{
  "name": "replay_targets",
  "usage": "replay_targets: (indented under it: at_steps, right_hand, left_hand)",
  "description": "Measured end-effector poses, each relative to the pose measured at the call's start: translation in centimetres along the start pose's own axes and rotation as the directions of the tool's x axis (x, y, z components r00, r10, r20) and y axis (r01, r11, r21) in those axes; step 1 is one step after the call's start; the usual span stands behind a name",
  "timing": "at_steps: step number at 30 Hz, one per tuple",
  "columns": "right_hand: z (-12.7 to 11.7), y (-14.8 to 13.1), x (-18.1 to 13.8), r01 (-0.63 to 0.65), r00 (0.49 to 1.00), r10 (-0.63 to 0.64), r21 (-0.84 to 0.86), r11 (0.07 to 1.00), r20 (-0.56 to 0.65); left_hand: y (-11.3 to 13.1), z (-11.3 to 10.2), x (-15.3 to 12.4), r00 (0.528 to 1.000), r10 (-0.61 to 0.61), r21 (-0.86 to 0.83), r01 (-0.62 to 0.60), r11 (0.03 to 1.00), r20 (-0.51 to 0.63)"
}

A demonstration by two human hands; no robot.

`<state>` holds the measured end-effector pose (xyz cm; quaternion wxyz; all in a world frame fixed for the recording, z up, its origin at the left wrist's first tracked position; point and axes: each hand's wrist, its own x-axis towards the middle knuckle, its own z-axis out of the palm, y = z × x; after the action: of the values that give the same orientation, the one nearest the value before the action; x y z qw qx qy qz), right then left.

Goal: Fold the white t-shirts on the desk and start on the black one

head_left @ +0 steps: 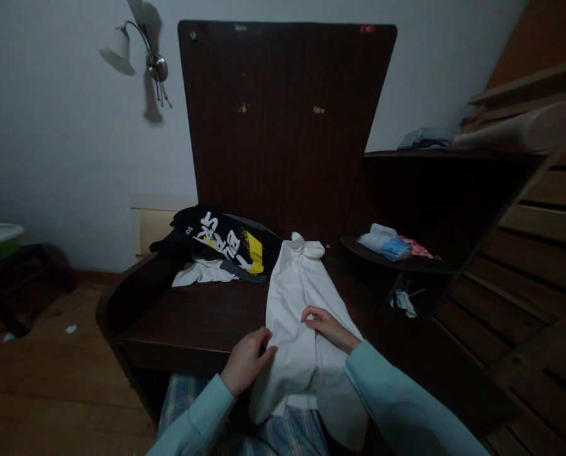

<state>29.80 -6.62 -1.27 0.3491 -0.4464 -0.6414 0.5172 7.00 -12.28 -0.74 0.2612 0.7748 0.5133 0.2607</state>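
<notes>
A white garment [298, 297] lies lengthwise on a dark wooden surface [201, 316], its near end hanging over the front edge toward my lap. My left hand [245, 362] pinches the garment's left edge, fingers closed on the cloth. Near the garment's middle, my right hand [327, 327] rests on it with fingers curled and gripping a fold. Both sleeves are pale blue.
A black garment with white and yellow print [225, 244] lies at the back left over another white cloth [201, 272]. A small shelf [382, 261] at right holds a plastic packet [385, 240]. A tall dark board [283, 120] stands behind. A wall lamp [135, 50] hangs at upper left.
</notes>
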Motion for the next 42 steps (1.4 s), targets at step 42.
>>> replay_targets:
  at_steps: [42]
  right_hand:
    - [0.8,0.5,-3.9,0.066,0.997,-0.070,-0.231,0.971,-0.008]
  left_hand:
    - [-3.9,-0.4,2.9,0.986,0.004,-0.487,0.079,0.870,0.168]
